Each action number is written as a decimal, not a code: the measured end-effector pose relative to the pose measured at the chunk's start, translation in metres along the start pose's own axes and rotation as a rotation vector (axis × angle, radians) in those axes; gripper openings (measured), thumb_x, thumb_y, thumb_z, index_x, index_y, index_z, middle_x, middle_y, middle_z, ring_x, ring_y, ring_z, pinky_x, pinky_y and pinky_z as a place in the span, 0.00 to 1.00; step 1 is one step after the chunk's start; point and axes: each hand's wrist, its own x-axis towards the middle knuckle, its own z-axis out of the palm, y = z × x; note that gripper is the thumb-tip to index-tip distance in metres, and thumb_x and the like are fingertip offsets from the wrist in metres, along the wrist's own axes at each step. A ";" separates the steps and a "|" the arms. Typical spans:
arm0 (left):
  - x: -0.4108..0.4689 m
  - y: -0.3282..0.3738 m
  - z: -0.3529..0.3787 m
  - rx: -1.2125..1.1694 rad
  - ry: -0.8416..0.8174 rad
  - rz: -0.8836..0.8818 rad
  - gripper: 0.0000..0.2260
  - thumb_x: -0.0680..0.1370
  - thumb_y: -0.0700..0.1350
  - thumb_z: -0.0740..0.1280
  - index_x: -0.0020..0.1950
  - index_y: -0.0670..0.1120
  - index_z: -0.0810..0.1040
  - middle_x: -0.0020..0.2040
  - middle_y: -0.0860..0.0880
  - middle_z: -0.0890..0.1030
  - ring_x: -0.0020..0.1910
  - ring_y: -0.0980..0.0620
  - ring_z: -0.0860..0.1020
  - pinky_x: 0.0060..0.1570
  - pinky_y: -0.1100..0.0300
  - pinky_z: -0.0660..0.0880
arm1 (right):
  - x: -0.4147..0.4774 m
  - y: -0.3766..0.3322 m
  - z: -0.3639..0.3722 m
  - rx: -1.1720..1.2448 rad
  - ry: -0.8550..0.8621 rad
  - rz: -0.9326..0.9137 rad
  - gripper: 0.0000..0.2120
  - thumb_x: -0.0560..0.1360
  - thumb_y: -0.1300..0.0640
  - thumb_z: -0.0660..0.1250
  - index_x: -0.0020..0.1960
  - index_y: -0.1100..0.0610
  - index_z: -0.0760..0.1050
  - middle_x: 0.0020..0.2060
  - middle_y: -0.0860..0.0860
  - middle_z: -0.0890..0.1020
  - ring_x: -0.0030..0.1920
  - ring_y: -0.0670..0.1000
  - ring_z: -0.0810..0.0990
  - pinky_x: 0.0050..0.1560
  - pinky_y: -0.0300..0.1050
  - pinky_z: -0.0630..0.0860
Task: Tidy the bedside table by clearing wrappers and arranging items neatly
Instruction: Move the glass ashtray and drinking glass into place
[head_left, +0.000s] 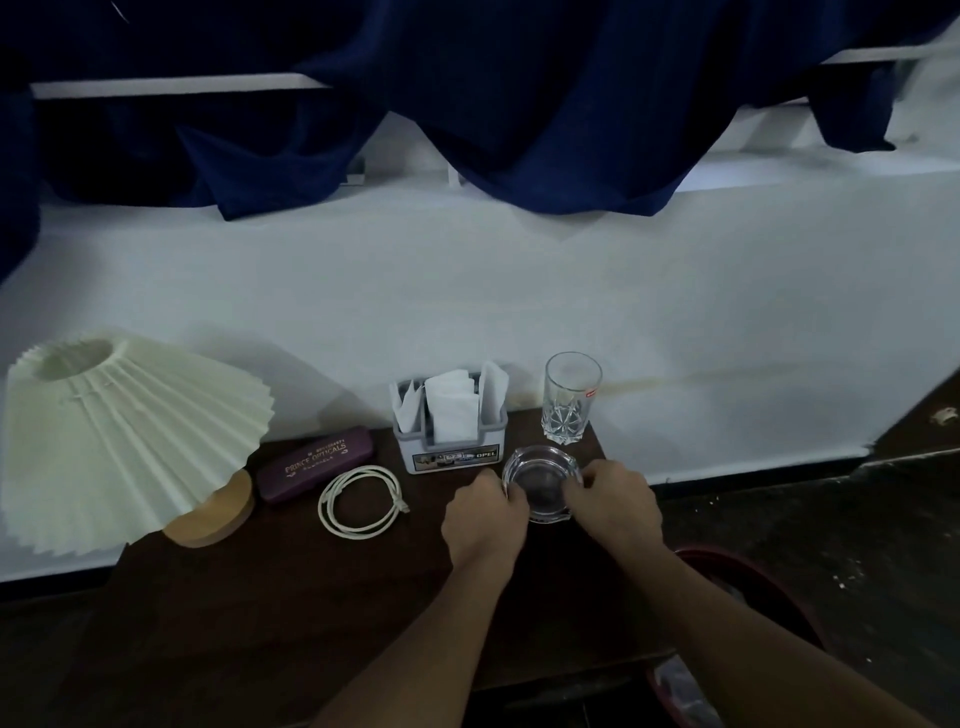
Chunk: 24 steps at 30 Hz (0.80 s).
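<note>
A clear glass ashtray (540, 475) rests on the dark wooden bedside table (291, 587), toward its far right. My left hand (485, 519) grips the ashtray's left rim and my right hand (615, 501) grips its right rim. Just behind it stands a grey tissue holder (451, 444) with white napkins. An empty cut-glass tumbler (570, 397) stands upright at the back right corner. A coiled white cable (361, 500) lies left of my left hand. A purple spectacle case (314, 462) lies beside the lamp.
A lamp with a pleated cream shade (124, 436) and a wooden base (218, 519) fills the table's left end. The white wall runs right behind the table. A dark red bin (758, 582) sits on the floor at the right. Blue curtains hang above.
</note>
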 end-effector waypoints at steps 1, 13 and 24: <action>-0.001 -0.001 0.000 -0.019 0.003 -0.002 0.15 0.80 0.56 0.61 0.55 0.47 0.79 0.53 0.44 0.83 0.55 0.40 0.81 0.50 0.52 0.76 | 0.000 -0.002 -0.003 -0.025 0.031 0.015 0.16 0.75 0.43 0.66 0.51 0.55 0.80 0.40 0.51 0.80 0.41 0.54 0.79 0.41 0.45 0.72; -0.011 -0.017 -0.002 -0.143 -0.024 0.118 0.30 0.63 0.73 0.70 0.58 0.57 0.76 0.43 0.57 0.84 0.51 0.53 0.83 0.51 0.54 0.79 | 0.070 -0.038 -0.024 0.463 0.190 -0.101 0.58 0.62 0.44 0.83 0.81 0.55 0.53 0.74 0.52 0.70 0.74 0.54 0.69 0.72 0.52 0.68; -0.014 -0.011 0.006 -0.089 0.061 0.161 0.29 0.64 0.72 0.70 0.57 0.55 0.78 0.49 0.54 0.83 0.50 0.53 0.82 0.48 0.54 0.79 | 0.070 -0.039 -0.017 0.366 0.270 -0.141 0.36 0.65 0.44 0.81 0.68 0.55 0.74 0.62 0.50 0.81 0.59 0.55 0.80 0.60 0.49 0.77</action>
